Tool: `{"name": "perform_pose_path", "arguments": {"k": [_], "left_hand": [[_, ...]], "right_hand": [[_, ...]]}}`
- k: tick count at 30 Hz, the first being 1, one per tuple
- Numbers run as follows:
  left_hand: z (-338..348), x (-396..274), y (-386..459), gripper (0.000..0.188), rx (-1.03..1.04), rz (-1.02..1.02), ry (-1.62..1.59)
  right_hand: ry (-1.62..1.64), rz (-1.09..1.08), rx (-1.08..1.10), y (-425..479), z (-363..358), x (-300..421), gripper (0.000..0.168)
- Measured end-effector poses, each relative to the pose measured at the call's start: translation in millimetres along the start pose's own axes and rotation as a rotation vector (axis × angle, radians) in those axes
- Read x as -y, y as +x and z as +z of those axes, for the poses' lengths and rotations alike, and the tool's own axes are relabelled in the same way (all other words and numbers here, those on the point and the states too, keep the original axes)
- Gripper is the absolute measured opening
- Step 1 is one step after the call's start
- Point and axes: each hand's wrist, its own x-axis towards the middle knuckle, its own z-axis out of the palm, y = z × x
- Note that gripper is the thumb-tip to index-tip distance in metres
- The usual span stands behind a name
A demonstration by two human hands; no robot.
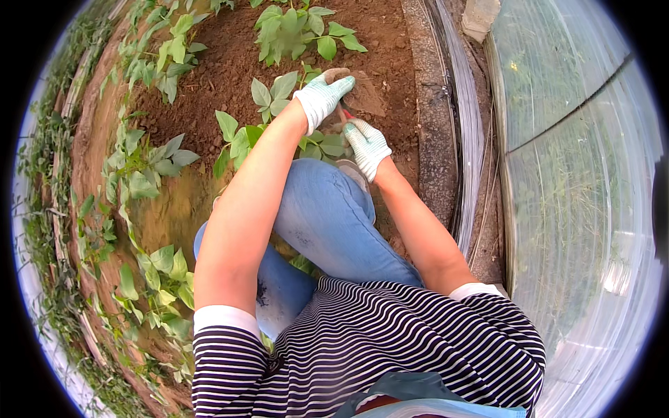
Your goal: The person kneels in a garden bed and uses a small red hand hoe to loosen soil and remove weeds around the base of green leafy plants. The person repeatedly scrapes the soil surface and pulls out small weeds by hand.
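Note:
My right hand (366, 145), in a white and pale green coated glove, is closed around the red handle of a small hand tool (346, 113). A flat brown patch beyond the handle may be the tool's soil-covered blade; it blends with the earth. My left hand (323, 96), gloved alike with soil-stained fingers, is just beyond the right one, close to the tool. Its fingers curl downward, and what lies under them is hidden. A leafy green plant (275, 94) grows beside my left wrist. More leaves (329, 145) show between my hands and my knee.
Brown loose soil (209, 78) surrounds the plants. Another leafy plant (292, 31) stands farther ahead. A concrete edge (436, 157) runs along the right, with bundled plastic film (468, 115) and a clear plastic sheet wall (564, 209) beyond. Rows of plants (167, 271) line the left.

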Motion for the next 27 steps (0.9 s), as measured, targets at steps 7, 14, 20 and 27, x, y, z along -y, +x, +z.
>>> {"name": "perform_pose_path", "arguments": {"k": [7, 14, 20, 27], "left_hand": [[-27.0, 18.6, 19.5, 0.067, -0.329, 0.047, 0.387], [-8.5, 16.3, 18.4, 0.065, -0.209, 0.106, 0.542], [-8.7, 7.8, 18.0, 0.068, -0.188, 0.080, 0.671], [-24.6, 22.7, 17.1, 0.068, -0.335, 0.168, 0.636]], "right_hand": [[-0.196, 0.050, -0.196, -63.0, -82.2, -46.2, 0.025], [-0.657, -0.398, -0.219, -62.4, -73.6, -11.3, 0.021], [-0.780, -0.227, -0.119, -40.6, -64.0, -12.4, 0.025], [-0.892, -0.255, -0.169, -20.6, -58.4, -7.0, 0.025]]}}
